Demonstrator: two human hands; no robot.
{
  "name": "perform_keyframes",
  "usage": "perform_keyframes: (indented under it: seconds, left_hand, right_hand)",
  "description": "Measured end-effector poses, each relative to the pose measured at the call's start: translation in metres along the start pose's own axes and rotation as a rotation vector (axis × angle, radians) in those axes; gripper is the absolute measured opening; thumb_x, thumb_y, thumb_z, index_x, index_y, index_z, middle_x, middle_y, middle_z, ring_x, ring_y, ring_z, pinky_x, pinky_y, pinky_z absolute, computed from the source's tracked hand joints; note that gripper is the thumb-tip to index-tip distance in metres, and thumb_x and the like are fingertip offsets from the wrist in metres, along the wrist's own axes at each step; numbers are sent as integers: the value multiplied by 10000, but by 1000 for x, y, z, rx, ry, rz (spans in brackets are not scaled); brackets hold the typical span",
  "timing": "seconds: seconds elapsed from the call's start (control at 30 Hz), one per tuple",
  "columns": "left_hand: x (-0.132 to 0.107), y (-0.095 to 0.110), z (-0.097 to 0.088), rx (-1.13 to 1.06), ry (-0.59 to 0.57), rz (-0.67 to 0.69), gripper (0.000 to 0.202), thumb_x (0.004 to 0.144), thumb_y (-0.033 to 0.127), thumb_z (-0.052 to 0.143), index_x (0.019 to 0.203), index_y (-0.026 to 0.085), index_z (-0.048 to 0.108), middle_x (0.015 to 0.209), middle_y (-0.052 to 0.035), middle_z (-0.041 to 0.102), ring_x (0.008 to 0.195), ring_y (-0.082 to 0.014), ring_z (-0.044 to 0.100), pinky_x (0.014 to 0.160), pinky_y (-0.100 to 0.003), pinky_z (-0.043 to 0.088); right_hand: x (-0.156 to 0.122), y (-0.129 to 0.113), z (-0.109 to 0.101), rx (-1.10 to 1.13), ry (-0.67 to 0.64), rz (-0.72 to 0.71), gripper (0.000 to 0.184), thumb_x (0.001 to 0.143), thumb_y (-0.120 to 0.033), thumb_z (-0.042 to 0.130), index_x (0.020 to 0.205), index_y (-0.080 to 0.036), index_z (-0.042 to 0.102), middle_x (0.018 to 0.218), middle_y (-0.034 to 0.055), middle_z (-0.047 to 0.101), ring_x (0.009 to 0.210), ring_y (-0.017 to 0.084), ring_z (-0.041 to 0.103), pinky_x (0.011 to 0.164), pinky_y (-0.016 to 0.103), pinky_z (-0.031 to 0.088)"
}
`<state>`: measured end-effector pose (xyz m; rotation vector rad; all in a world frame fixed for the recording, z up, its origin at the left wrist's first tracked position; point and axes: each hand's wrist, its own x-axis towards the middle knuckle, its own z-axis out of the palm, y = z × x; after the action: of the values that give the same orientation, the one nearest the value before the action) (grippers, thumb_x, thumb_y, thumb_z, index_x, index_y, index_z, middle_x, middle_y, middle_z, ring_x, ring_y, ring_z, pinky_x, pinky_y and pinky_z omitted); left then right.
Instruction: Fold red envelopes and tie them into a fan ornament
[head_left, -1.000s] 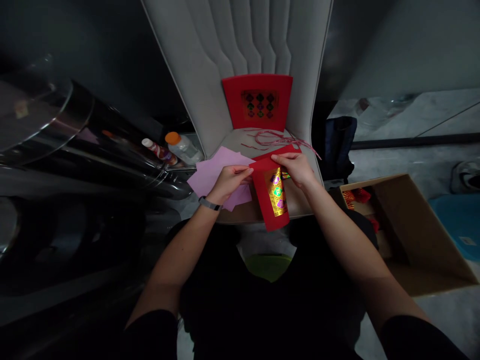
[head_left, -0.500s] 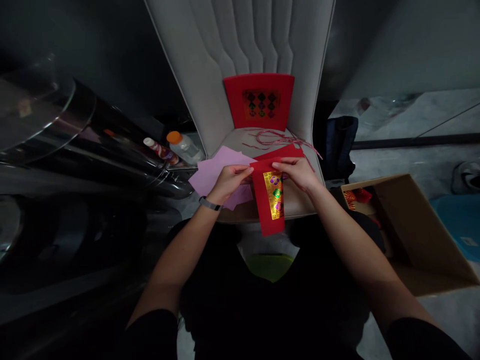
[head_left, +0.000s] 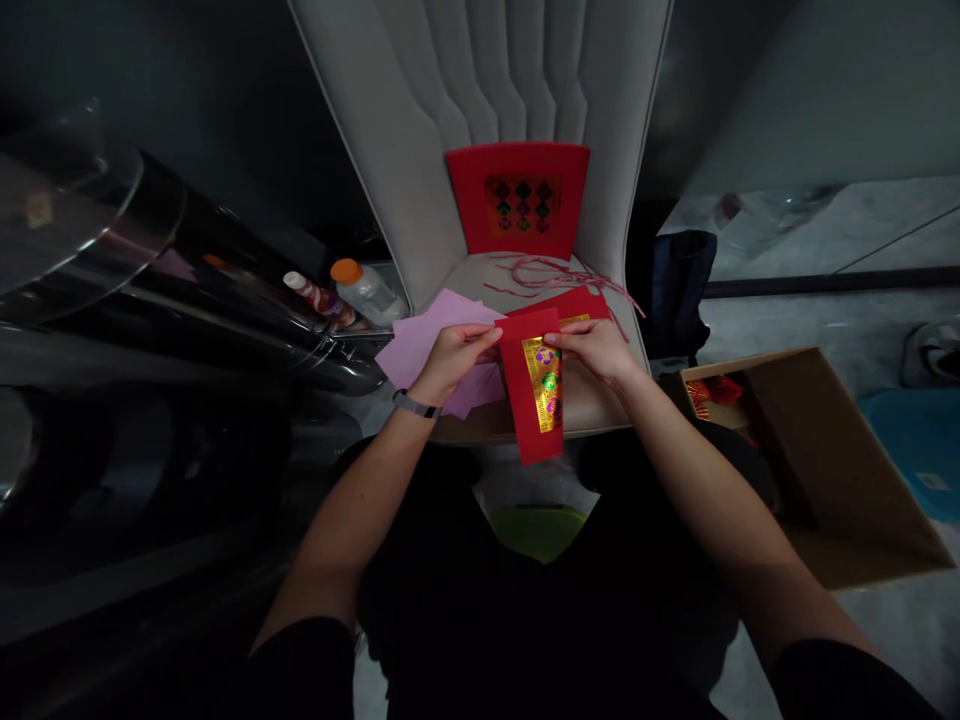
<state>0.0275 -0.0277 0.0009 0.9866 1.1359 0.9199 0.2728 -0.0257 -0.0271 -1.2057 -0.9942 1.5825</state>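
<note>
Both my hands hold a folded red paper [head_left: 526,405] with a gold foil panel of coloured diamond shapes. It hangs over the front edge of the chair seat. My left hand [head_left: 452,362] pinches its upper left edge, and my right hand [head_left: 598,350] grips the right edge near the top. Behind it, partly hidden, lies more red paper [head_left: 577,302] on the seat. Pink paper sheets [head_left: 420,345] are fanned out beside and under my left hand. A red sheet with a diamond pattern [head_left: 521,200] leans on the backrest. Red-and-white strings [head_left: 551,272] lie before it.
The pale padded chair [head_left: 420,170] stands before my knees. An orange-capped bottle [head_left: 367,290] and a white-capped bottle [head_left: 319,297] are at left. A cardboard box [head_left: 840,460] with red decorations [head_left: 716,392] is at right, with a blue container [head_left: 919,440] beyond it.
The red paper has shifted slightly up and left with my hands. My right hand has slid a little lower along its right edge.
</note>
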Motion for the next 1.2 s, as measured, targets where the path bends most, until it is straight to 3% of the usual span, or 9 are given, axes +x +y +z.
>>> perform_keyframes:
  seconds: [0.5, 0.73, 0.87, 1.03, 1.2]
  left_hand:
    - [-1, 4, 6, -89, 116, 62, 469, 644, 491, 950, 909, 132, 807, 924, -88, 816, 811, -202, 760, 845, -346, 616]
    - [-3, 3, 5, -6, -28, 11, 533, 662, 546, 941, 978, 132, 827, 1020, -115, 823, 887, -244, 769, 890, -393, 618]
    - [-4, 4, 7, 8, 23, 57, 528, 645, 563, 945, 936, 138, 830, 979, -99, 826, 864, -234, 763, 906, -398, 614]
    - [-2, 2, 7, 9, 63, 69, 539, 625, 579, 949, 911, 140, 825, 960, -100, 827, 844, -236, 765, 905, -411, 619]
    - [0, 2, 5, -6, 141, 101, 519, 644, 571, 943, 885, 130, 813, 923, -106, 821, 826, -231, 772, 889, -397, 623]
  right_hand:
    - [-4, 7, 1, -14, 13, 30, 390, 536, -474, 1008, 751, -205, 824, 851, 48, 817, 779, 202, 739, 726, 304, 575]
    - [-4, 4, 0, 29, 1, -19, 325, 599, -460, 989, 771, -231, 837, 870, 39, 819, 816, 199, 744, 766, 310, 587]
    - [-5, 5, -1, 20, -38, 27, 340, 629, -491, 974, 813, -233, 849, 916, 51, 825, 830, 200, 749, 788, 314, 595]
    - [-6, 5, -2, -71, 26, -13, 351, 629, -514, 966, 798, -230, 848, 880, 50, 824, 793, 199, 744, 773, 317, 589]
    - [-7, 1, -5, -100, -62, 30, 375, 604, -503, 980, 819, -221, 858, 884, 62, 828, 775, 196, 742, 755, 314, 580]
